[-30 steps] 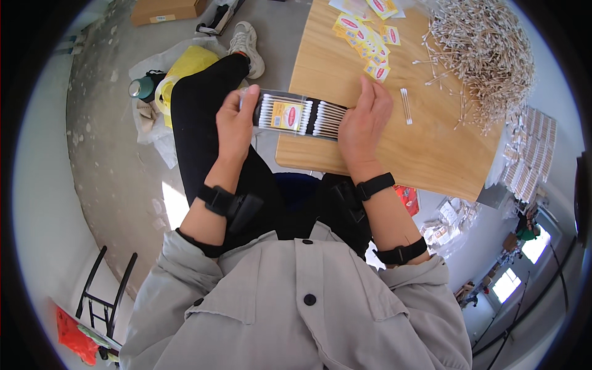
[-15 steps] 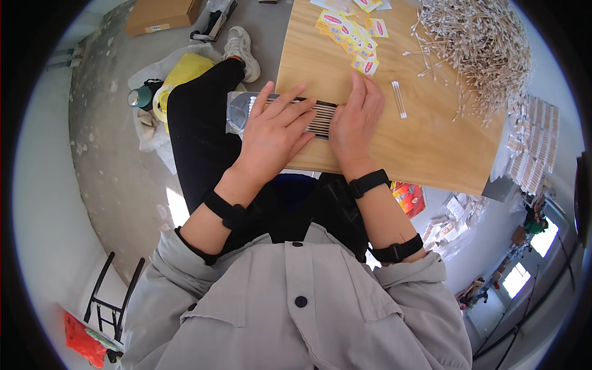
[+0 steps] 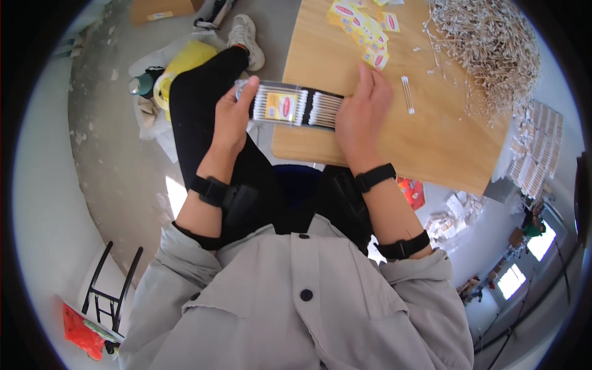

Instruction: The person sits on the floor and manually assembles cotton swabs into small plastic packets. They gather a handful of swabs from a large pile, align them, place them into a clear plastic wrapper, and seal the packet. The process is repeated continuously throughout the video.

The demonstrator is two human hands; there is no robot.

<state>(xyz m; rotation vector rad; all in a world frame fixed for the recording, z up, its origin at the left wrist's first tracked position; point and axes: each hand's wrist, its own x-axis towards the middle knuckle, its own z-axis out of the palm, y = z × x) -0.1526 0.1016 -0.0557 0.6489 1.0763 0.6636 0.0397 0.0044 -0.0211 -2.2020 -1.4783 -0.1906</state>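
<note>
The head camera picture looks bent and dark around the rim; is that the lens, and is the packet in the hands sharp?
Head view: a fisheye lens bows the wooden table edge and leaves a black rim; the clear packet of cotton swabs between left hand and right hand is fairly sharp; bright daylight, with windows blown out at lower right.

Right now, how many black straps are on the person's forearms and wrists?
4. One is on the left wrist, one higher on the left forearm, one on the right wrist, one higher on the right forearm. Sleeves may hide more.
</note>
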